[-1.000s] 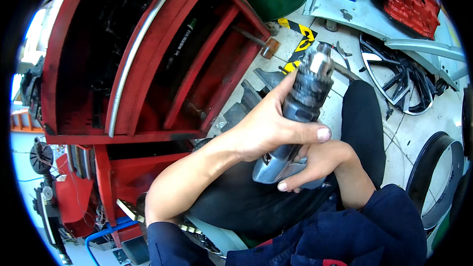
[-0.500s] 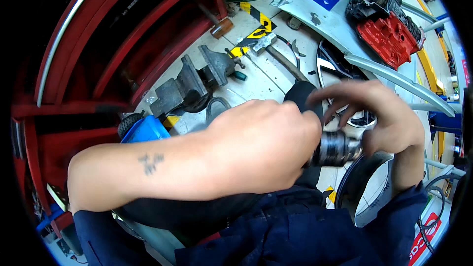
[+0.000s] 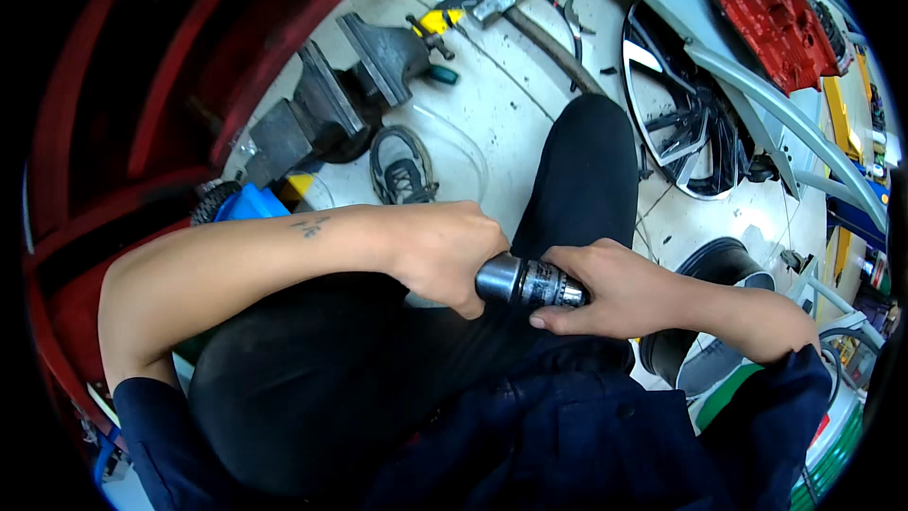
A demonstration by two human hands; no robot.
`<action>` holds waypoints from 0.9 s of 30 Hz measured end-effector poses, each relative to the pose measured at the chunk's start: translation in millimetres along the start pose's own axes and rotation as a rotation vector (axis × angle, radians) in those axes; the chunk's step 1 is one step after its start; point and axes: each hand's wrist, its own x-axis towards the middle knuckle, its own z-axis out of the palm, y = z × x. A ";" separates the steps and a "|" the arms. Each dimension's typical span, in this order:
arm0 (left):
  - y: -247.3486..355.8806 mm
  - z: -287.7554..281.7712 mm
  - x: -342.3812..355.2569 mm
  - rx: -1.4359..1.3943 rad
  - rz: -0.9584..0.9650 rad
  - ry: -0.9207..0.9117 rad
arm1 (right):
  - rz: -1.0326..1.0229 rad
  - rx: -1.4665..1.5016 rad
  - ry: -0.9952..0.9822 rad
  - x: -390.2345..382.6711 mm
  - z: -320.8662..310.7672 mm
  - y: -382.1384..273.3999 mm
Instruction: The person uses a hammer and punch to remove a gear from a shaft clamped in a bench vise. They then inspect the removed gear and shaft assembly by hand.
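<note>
Above my lap, both hands hold a drill-like metal cylinder [image 3: 515, 280] with a dark, ringed, chuck-like section and a bright tapered end. My left hand [image 3: 446, 251] is closed around its left end, the back of the hand facing up and hiding that end. At the bright end, my right hand [image 3: 610, 289] is closed over the tip, with the thumb along the near side. The cylinder lies roughly level, tilting slightly down to the right.
Beyond my knees, a bench vise [image 3: 331, 99], a hammer [image 3: 539, 28] and an alloy wheel [image 3: 681, 114] lie on the tiled floor. Red cabinet shelving [image 3: 180, 66] is on the left. A red engine part [image 3: 776, 33] rests at the upper right; a wheel rim [image 3: 705, 360] is at my right.
My right hand, blurred and lifted off the tool's right side before, now grips its bright end. The left hand has moved left with the tool. The view has shifted down toward my lap.
</note>
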 end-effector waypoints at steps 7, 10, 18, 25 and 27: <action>-22.7 15.8 22.3 -0.055 0.079 0.086 | 0.355 0.588 -0.471 45.7 -15.5 20.1; -27.4 14.0 24.7 -0.127 0.064 0.045 | 0.441 0.763 -0.604 52.5 -16.8 28.2; -51.1 20.5 22.5 -0.068 0.260 -0.117 | 0.386 0.910 -0.341 51.2 47.2 13.9; -64.7 22.6 19.2 -0.028 0.375 -0.185 | 0.278 1.159 -0.351 57.2 76.9 7.4; -66.0 21.6 19.3 -0.042 0.402 -0.149 | 0.521 1.524 -0.622 65.6 52.6 10.3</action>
